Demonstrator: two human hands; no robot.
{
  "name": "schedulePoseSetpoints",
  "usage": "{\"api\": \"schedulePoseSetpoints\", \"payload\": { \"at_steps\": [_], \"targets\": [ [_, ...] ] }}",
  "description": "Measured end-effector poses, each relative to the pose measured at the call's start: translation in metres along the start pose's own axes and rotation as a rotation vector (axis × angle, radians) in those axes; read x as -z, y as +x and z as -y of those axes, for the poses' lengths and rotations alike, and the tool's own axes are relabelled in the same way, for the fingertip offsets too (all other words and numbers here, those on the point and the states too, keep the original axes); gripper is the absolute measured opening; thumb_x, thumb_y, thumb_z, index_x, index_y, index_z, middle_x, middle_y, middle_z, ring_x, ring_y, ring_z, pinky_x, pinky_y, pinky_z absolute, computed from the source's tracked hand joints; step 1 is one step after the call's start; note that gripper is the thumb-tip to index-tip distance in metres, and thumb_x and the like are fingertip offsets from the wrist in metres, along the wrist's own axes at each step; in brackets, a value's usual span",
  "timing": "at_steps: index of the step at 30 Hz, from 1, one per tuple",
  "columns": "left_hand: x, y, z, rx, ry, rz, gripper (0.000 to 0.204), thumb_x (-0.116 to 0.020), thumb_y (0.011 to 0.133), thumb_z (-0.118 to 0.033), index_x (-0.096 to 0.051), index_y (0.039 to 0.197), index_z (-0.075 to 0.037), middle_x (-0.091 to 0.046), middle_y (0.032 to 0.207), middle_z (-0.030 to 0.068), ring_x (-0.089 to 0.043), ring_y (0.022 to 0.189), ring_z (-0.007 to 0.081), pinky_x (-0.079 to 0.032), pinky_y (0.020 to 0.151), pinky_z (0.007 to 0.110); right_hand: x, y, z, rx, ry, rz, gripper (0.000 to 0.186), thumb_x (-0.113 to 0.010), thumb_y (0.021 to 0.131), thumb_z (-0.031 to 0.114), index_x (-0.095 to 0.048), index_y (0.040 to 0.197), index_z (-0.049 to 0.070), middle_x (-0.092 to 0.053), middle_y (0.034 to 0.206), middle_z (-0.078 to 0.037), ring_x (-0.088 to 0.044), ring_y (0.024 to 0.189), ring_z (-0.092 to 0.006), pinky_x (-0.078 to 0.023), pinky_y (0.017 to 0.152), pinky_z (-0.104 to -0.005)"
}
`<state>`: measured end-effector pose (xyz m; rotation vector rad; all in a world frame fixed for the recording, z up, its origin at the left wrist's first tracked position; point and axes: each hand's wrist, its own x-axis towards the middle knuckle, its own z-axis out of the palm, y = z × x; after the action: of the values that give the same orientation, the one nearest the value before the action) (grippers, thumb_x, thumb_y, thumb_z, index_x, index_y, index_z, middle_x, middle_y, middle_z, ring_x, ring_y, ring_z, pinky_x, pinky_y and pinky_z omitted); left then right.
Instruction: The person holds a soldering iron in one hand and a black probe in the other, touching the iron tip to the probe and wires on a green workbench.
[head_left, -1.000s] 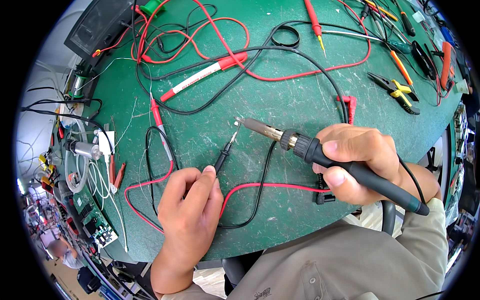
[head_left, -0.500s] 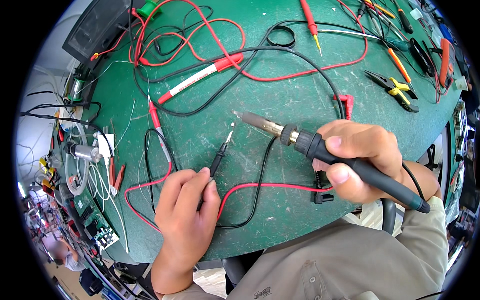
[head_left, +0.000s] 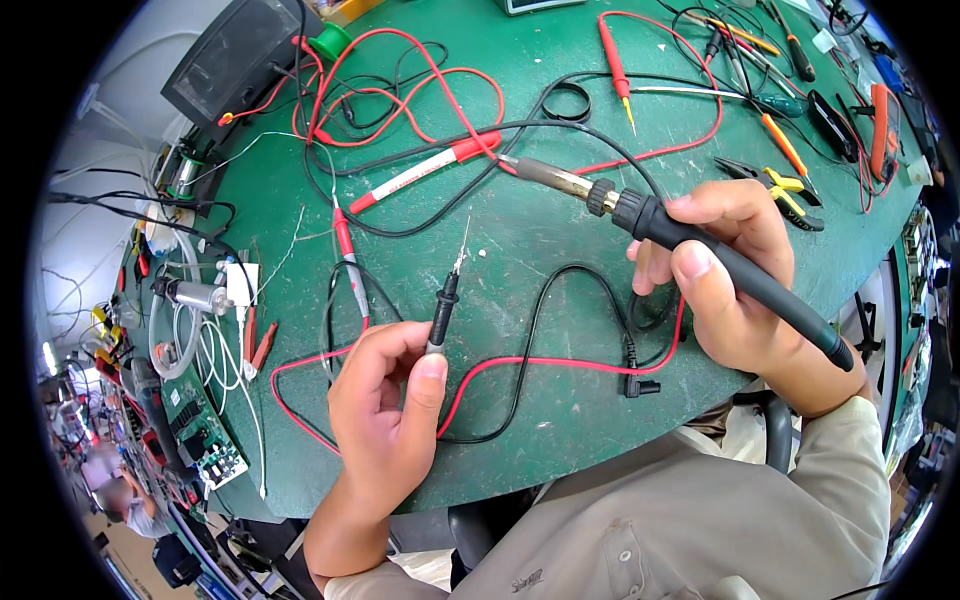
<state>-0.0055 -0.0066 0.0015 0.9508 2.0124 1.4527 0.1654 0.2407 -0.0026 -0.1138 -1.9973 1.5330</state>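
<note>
My left hand (head_left: 390, 420) is closed round a black test probe (head_left: 442, 310), held nearly upright, its thin metal tip pointing away from me. A small pale speck (head_left: 482, 253) shows beside that tip. My right hand (head_left: 730, 275) grips a soldering iron (head_left: 800, 310) by its dark handle, thumb along it; the metal end points up-left, apart from the held probe, above a red-and-white marker (head_left: 405, 170). A red-and-grey probe (head_left: 350, 265) lies left of my left hand, among red and black leads.
Another red probe (head_left: 614, 65), pliers (head_left: 795, 205) and assorted tools lie at the right. A black box (head_left: 225, 70), green spool (head_left: 331, 39), clear tubing, metal cylinder (head_left: 198, 296) and circuit board (head_left: 210, 445) line the left side. A person (head_left: 140, 505) is in the far lower-left background.
My right hand has lifted the iron up and away from the probe's tip. My left hand has turned, standing the probe more upright. The view has shifted slightly.
</note>
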Motion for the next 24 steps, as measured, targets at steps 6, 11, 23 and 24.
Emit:
{"api": "schedulePoseSetpoints", "payload": {
  "at_steps": [6, 11, 23, 24],
  "targets": [
    [0.0043, 0.0022, 0.0040, 0.087, -0.370, 0.097, 0.023, -0.060, 0.102, -0.011, -0.058, 0.120, 0.004, -0.062, 0.091, 0.0058, -0.056, 0.077, 0.0100, -0.046, 0.069, 0.025, -0.0017, -0.0014, 0.0026, -0.051, 0.030, -0.018, 0.024, -0.050, 0.102, 0.010, -0.045, 0.124, 0.002, -0.060, 0.085, -0.011, -0.062, 0.075, -0.0183, -0.055, 0.084, -0.0408],
    [0.0051, 0.0053, -0.0001, 0.130, -0.471, 0.116, 0.026, -0.059, 0.103, -0.018, -0.059, 0.118, 0.004, -0.061, 0.093, 0.0058, -0.058, 0.074, 0.0131, -0.047, 0.065, 0.028, -0.0032, -0.0014, -0.0031, -0.008, 0.129, -0.046, 0.024, -0.059, 0.100, 0.006, -0.049, 0.121, 0.001, -0.064, 0.093, -0.012, -0.065, 0.079, -0.0127, -0.053, 0.069, -0.0273],
    [-0.0009, 0.0081, -0.0007, 0.181, -0.658, 0.101, 0.027, -0.054, 0.106, -0.018, -0.057, 0.121, 0.003, -0.059, 0.096, 0.0059, -0.059, 0.079, 0.0149, -0.049, 0.066, 0.030, -0.0028, -0.0026, 0.0017, -0.067, 0.025, -0.028, 0.024, -0.052, 0.103, 0.011, -0.044, 0.123, 0.002, -0.060, 0.084, -0.011, -0.061, 0.075, -0.0190, -0.054, 0.083, -0.0409],
    [-0.0014, 0.0089, -0.0009, 0.183, -0.663, 0.096, 0.026, -0.054, 0.106, -0.018, -0.057, 0.121, 0.003, -0.058, 0.096, 0.0057, -0.059, 0.079, 0.0149, -0.049, 0.067, 0.030, -0.0032, -0.0020, 0.0034, -0.073, 0.021, -0.031, 0.023, -0.052, 0.103, 0.011, -0.044, 0.123, 0.002, -0.059, 0.084, -0.011, -0.061, 0.075, -0.0190, -0.054, 0.083, -0.0409]
  ]
}}
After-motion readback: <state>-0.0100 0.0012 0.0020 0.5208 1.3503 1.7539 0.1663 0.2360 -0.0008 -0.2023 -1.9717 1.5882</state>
